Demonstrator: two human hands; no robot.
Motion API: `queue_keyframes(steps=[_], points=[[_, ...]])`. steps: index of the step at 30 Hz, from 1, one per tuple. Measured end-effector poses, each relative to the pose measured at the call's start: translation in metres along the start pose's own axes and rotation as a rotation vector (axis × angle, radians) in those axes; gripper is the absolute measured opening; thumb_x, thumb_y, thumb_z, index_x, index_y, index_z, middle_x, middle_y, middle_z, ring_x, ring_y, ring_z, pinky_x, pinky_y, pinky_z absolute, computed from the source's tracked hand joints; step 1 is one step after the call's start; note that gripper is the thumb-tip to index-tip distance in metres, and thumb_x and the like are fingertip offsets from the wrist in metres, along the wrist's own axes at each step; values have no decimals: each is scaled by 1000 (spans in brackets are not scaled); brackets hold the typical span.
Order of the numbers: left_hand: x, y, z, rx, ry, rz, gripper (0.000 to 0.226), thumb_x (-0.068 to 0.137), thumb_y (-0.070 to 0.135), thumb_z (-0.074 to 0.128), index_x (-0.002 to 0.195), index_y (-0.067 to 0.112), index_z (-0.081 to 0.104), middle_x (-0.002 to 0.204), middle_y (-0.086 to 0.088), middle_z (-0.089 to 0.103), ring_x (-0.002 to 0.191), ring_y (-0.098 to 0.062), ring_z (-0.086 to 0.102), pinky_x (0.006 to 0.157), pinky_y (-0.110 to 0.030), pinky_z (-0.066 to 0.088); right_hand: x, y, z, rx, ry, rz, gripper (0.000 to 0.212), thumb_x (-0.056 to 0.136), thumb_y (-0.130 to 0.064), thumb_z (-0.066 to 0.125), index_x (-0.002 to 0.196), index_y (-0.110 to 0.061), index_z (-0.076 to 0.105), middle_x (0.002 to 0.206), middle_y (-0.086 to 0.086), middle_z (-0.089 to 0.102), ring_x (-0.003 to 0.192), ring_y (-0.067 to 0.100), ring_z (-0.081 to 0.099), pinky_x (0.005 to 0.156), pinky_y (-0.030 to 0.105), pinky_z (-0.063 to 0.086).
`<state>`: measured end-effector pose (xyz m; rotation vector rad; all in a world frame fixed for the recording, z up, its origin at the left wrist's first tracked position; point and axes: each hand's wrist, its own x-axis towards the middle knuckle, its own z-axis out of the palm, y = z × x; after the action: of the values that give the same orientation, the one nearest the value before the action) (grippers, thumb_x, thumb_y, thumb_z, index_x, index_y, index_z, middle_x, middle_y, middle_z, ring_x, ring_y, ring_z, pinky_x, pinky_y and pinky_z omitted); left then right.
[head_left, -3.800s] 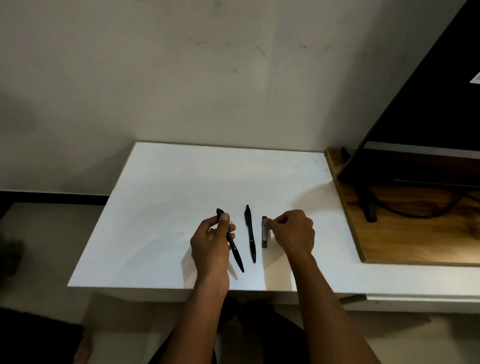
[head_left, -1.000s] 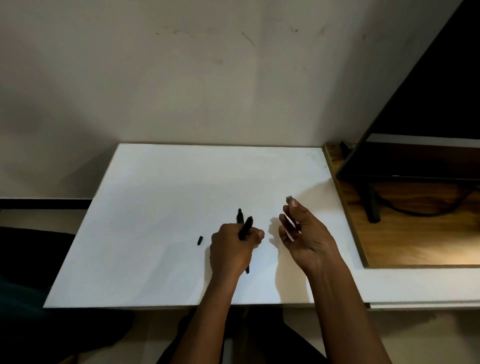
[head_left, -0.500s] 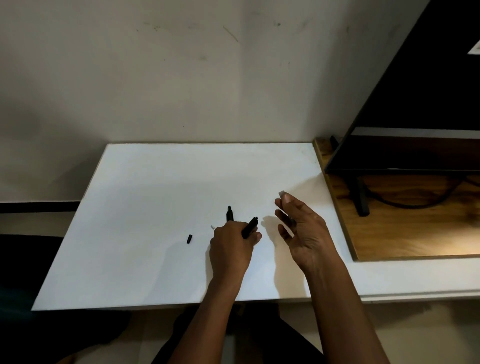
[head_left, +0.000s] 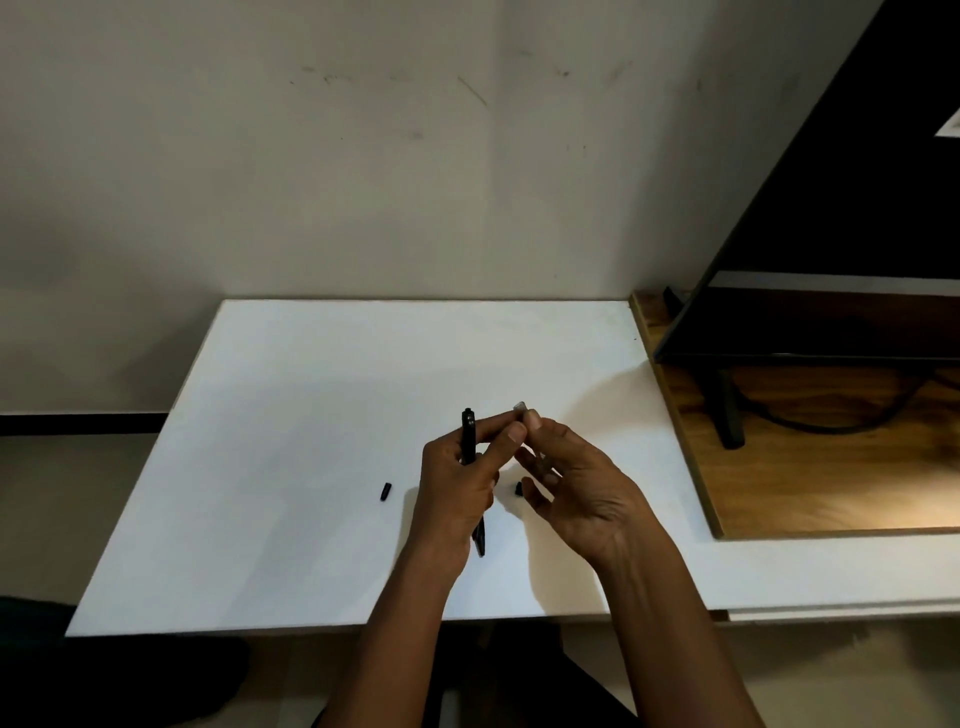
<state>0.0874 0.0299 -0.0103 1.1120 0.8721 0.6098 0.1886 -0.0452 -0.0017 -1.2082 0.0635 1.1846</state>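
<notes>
The left hand (head_left: 457, 493) has its fingers curled round the barrel of a black pen (head_left: 469, 435). It holds the pen above the white tabletop (head_left: 311, 415) with the long axis running almost straight away from the person: the button end shows past the knuckles and the tip pokes out below the palm on the near side. Just right of the pen's far end, the right hand (head_left: 576, 488) pinches a small grey piece (head_left: 520, 406) between thumb and forefinger, its other fingers loosely spread. The left thumb reaches across almost to that piece. The coming move seems to hinge on this short gap: the piece sits right of and slightly beyond the pen's button end, so the right hand is the one placed to bring it across. A small black cap (head_left: 385, 491) lies on the table well left of the pen. Another black bit (head_left: 518, 488) sits just right of the barrel by the right hand's lower fingers, and I cannot tell whether it is held or lying on the table.
</notes>
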Motion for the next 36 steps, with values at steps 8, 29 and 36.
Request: queue_keyframes(steps=[8,29,36], points=[[-3,10,-15,-25,13,3,6,86,21,76,89,18,80,50,12,60,39,-5,40,39,-13,34,-8,-2,6,-200,-44,-90,27,77,-33,80,100,-19,81,102,4,79,106,20,73,92,36,50],[-6,6,-14,665,92,275,22,76,42,83,97,38,79,85,20,77,85,5,69,71,-17,50,-11,-4,-5,-321,126,-278,14,89,-7,73,98,3,77,93,25,76,81,27,73,78,28,62],[-3,7,-16,418,133,171,21,75,27,86,95,25,79,77,20,74,75,15,62,59,-1,42,-8,-3,-4,-89,198,-168,10,82,-6,77,90,1,79,81,16,78,69,21,74,72,27,64]])
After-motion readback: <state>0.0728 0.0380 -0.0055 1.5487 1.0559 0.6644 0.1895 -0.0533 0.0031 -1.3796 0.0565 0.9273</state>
